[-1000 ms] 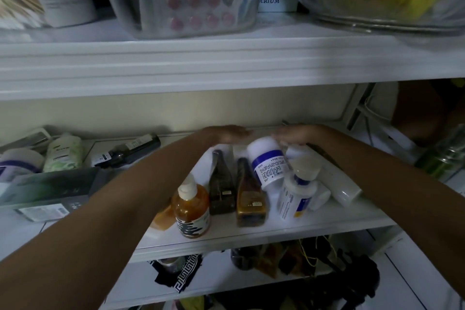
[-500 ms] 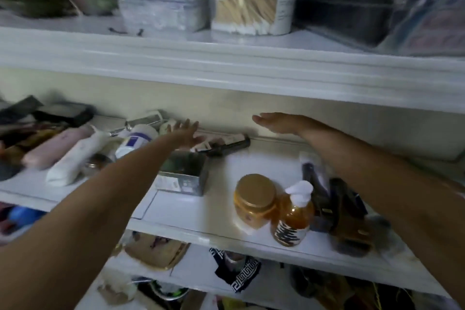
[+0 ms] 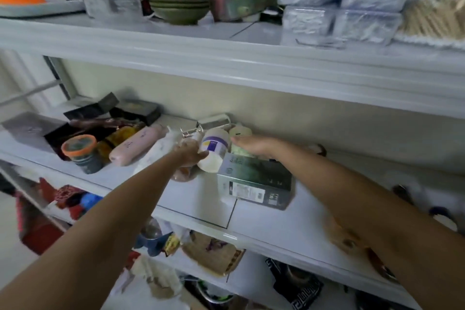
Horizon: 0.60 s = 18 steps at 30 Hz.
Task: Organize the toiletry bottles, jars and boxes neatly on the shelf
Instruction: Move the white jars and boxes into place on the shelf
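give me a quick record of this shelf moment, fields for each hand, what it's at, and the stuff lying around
left hand: at the side of the white bottle, which lies on its side with a purple label; hold unclear
right hand: fingers straight, palm down, over the pale green bottle
green box: on the middle shelf, in front of the right hand
left of the bottle: white tube and pink tube lying down; orange-lidded jar standing
back left: black boxes
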Available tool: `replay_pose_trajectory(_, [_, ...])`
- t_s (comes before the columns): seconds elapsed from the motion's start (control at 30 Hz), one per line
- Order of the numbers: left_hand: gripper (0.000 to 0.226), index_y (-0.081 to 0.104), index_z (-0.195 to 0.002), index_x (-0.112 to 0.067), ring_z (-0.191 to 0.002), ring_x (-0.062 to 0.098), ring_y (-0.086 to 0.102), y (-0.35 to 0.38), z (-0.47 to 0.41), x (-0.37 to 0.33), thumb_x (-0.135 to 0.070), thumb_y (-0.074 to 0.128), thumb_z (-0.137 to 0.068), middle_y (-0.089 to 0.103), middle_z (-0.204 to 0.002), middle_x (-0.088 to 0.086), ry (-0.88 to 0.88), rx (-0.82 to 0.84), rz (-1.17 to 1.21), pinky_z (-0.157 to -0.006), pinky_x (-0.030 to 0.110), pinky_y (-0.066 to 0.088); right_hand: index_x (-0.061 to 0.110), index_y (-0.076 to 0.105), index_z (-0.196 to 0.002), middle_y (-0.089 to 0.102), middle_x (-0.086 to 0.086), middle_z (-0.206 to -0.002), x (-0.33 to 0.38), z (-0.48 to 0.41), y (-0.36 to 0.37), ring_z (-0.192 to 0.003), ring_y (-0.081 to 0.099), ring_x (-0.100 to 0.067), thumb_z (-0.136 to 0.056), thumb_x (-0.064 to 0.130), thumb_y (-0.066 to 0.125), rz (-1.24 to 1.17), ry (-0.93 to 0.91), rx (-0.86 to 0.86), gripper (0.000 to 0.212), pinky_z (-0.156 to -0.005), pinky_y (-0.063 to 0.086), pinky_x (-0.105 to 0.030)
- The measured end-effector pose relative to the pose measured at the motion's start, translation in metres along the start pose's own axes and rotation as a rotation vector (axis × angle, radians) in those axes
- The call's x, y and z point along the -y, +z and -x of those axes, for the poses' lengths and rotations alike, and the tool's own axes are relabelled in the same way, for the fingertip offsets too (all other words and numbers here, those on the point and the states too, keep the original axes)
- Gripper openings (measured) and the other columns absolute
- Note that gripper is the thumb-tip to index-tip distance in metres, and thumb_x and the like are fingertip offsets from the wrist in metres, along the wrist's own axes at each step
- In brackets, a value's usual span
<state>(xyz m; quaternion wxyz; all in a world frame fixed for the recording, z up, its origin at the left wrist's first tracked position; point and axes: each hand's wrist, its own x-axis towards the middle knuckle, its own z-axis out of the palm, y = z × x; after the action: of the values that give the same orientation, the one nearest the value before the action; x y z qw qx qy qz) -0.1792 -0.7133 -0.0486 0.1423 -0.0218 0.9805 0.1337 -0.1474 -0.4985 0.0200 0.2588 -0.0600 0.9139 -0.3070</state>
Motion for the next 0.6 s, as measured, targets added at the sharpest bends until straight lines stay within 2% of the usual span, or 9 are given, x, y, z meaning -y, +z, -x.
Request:
replay_pose_trajectory(0.07, [0.053, 0.044, -0.133, -0.010, -0.129, 0.035, 0.037, -0.007, 0.010, -0.002, -0.048, 0.037, -0.096, 0.043, -0.139, 0.019, 0.013, 0.029, 0.050, -0.109, 0.043, 0.029, 0.021, 0.031, -0.145, 0.027, -0.010, -0.153, 0.009, -0.006, 0.012, -0.139, 0.026, -0.029, -0.095, 0.060, 0.022, -0.068, 0.048, 0.041, 0.064, -0.110, 0.024, -0.043])
replay_pose_trajectory(0.13, [0.046, 0.045, -0.133, -0.011, -0.127, 0.034, 0.035, -0.013, 0.018, -0.004, -0.042, 0.038, -0.099, 0.043, -0.138, 0.018, 0.022, 0.061, 0.129, -0.108, 0.040, 0.027, 0.021, 0.041, -0.139, 0.038, -0.010, -0.145, 0.014, -0.016, 0.021, -0.133, 0.034, -0.029, -0.094, 0.062, 0.022, -0.099, 0.080, 0.021, 0.064, -0.102, 0.028, -0.037])
replay_pose_trajectory(0.2, [0.045, 0.049, -0.128, -0.009, -0.116, 0.033, 0.047, -0.015, 0.017, -0.003, -0.041, 0.044, -0.097, 0.050, -0.130, 0.020, 0.021, 0.066, 0.258, -0.103, 0.040, 0.037, 0.022, 0.048, -0.133, 0.044, -0.008, -0.141, 0.018, -0.025, 0.027, -0.128, 0.040, -0.027, -0.090, 0.067, 0.023, -0.135, 0.108, -0.010, 0.067, -0.100, 0.030, -0.033])
replay_pose_trajectory(0.27, [0.046, 0.052, -0.123, -0.009, -0.108, 0.032, 0.055, -0.012, 0.011, -0.001, -0.044, 0.047, -0.094, 0.057, -0.120, 0.019, 0.019, 0.063, 0.332, -0.098, 0.042, 0.045, 0.022, 0.053, -0.128, 0.049, -0.010, -0.137, 0.023, -0.035, 0.031, -0.124, 0.045, -0.027, -0.083, 0.075, 0.022, -0.192, 0.118, -0.038, 0.076, -0.107, 0.032, -0.039])
replay_pose_trajectory(0.3, [0.045, 0.054, -0.120, -0.010, -0.105, 0.031, 0.057, -0.012, 0.009, -0.003, -0.046, 0.048, -0.093, 0.060, -0.117, 0.018, 0.028, 0.051, 0.326, -0.096, 0.042, 0.047, 0.021, 0.053, -0.128, 0.051, -0.011, -0.135, 0.024, -0.040, 0.032, -0.123, 0.047, -0.027, -0.080, 0.079, 0.022, -0.226, 0.130, -0.054, 0.081, -0.106, 0.033, -0.040])
replay_pose_trajectory(0.37, [0.043, 0.056, -0.118, -0.013, -0.104, 0.030, 0.057, -0.015, 0.015, -0.010, -0.046, 0.049, -0.092, 0.060, -0.117, 0.015, 0.044, 0.022, 0.286, -0.095, 0.041, 0.047, 0.017, 0.054, -0.127, 0.054, -0.010, -0.132, 0.029, -0.046, 0.032, -0.122, 0.048, -0.026, -0.082, 0.077, 0.020, -0.276, 0.163, -0.074, 0.083, -0.098, 0.033, -0.033])
replay_pose_trajectory(0.43, [0.043, 0.055, -0.123, -0.014, -0.110, 0.030, 0.054, -0.016, 0.017, -0.017, -0.043, 0.050, -0.093, 0.057, -0.121, 0.014, 0.053, 0.010, 0.260, -0.098, 0.041, 0.044, 0.014, 0.055, -0.124, 0.057, -0.011, -0.128, 0.032, -0.052, 0.034, -0.120, 0.051, -0.025, -0.086, 0.074, 0.020, -0.310, 0.195, -0.085, 0.079, -0.091, 0.035, -0.034])
replay_pose_trajectory(0.5, [0.046, 0.054, -0.125, -0.014, -0.112, 0.031, 0.053, -0.015, 0.016, -0.021, -0.044, 0.055, -0.090, 0.056, -0.123, 0.015, 0.035, -0.015, 0.294, -0.097, 0.041, 0.044, 0.013, 0.054, -0.125, 0.057, -0.012, -0.129, 0.032, -0.060, 0.035, -0.119, 0.052, -0.024, -0.084, 0.075, 0.020, -0.334, 0.231, -0.094, 0.082, -0.092, 0.036, -0.035])
replay_pose_trajectory(0.6, [0.050, 0.055, -0.121, -0.011, -0.099, 0.026, 0.057, -0.014, 0.012, -0.021, -0.040, 0.067, -0.082, 0.059, -0.114, 0.010, -0.020, -0.023, 0.529, -0.074, 0.030, 0.052, 0.012, 0.054, -0.128, 0.056, -0.012, -0.131, 0.034, -0.068, 0.032, -0.122, 0.051, -0.023, -0.088, 0.072, 0.019, -0.420, 0.277, -0.084, 0.080, -0.097, 0.036, -0.034])
